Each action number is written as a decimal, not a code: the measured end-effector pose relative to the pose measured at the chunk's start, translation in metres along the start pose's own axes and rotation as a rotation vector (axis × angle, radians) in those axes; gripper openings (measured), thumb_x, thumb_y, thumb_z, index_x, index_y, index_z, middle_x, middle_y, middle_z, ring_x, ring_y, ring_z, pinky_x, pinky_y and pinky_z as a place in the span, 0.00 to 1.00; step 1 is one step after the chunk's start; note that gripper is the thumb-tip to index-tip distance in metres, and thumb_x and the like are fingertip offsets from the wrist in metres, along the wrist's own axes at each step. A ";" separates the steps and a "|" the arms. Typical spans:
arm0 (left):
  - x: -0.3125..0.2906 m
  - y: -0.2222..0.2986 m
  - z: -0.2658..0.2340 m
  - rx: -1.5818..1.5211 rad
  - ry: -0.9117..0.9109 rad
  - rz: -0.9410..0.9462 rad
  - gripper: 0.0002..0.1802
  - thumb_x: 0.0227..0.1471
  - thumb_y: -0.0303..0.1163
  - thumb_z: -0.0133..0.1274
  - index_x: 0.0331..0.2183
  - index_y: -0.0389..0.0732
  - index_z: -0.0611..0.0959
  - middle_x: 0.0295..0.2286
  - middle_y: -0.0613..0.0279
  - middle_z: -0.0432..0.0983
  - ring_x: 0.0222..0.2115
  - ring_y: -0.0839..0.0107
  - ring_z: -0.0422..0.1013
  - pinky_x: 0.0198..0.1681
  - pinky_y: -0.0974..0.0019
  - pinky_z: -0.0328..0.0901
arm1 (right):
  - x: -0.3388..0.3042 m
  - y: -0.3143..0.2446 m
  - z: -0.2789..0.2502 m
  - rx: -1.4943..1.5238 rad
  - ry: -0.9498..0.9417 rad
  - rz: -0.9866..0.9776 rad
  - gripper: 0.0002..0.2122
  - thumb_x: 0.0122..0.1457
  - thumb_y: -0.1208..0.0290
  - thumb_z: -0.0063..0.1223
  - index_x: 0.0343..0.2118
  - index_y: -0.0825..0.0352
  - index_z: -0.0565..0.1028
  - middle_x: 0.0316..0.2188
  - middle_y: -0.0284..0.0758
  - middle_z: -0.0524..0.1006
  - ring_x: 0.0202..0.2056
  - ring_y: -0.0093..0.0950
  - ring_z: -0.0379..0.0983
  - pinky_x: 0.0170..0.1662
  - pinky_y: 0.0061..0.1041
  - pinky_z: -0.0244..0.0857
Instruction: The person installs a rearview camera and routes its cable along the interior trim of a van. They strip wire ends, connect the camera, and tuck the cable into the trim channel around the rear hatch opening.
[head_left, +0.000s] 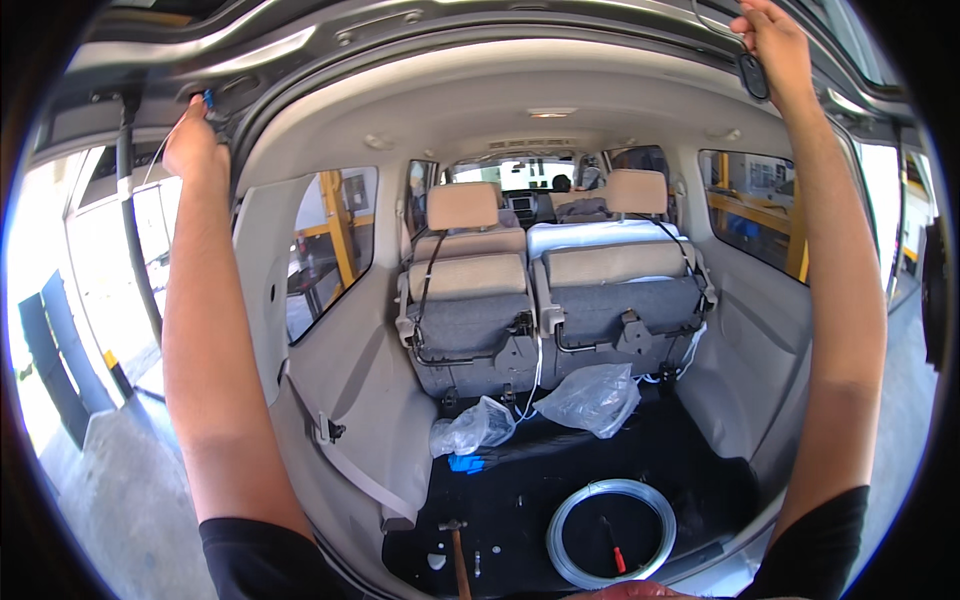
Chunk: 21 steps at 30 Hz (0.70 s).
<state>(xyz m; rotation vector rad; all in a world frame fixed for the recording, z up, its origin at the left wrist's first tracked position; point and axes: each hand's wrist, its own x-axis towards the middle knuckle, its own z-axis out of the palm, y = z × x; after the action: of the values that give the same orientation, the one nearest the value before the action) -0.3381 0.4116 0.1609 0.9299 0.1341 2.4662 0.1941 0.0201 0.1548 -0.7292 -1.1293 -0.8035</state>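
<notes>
Both my arms are raised to the top of a car's open rear hatch. My left hand (196, 143) is closed at the upper left frame, by an opening in the metal. A small blue piece (208, 99) shows at its fingertips, and a thin wire (155, 163) trails down beside it. My right hand (778, 48) is up at the right side of the hatch, fingers pinched on a thin wire (706, 22) that curves away to the left. A black oval piece (752, 77) hangs just below those fingers; what it is cannot be made out.
On the black cargo floor (500, 550) lie a wire coil (553, 545), a red-handled screwdriver (618, 558), a hammer (459, 560) and small parts. Clear plastic bags (597, 398) and a blue item (466, 463) lie before the rear seats (620, 265). A gas strut (135, 240) stands left.
</notes>
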 end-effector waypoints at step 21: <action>0.030 -0.038 -0.002 -0.351 0.091 0.068 0.13 0.61 0.18 0.53 0.45 0.19 0.77 0.41 0.42 0.81 0.40 0.63 0.80 0.50 0.69 0.76 | 0.020 -0.016 -0.033 -0.478 -0.210 0.020 0.13 0.59 0.67 0.64 0.21 0.65 0.75 0.17 0.30 0.76 0.20 0.19 0.70 0.25 0.24 0.65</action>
<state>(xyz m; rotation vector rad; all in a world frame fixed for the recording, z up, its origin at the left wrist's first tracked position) -0.3426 0.4593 0.1675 0.6815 -0.2959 2.4839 0.2008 -0.0192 0.1665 -1.2443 -1.1234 -1.0116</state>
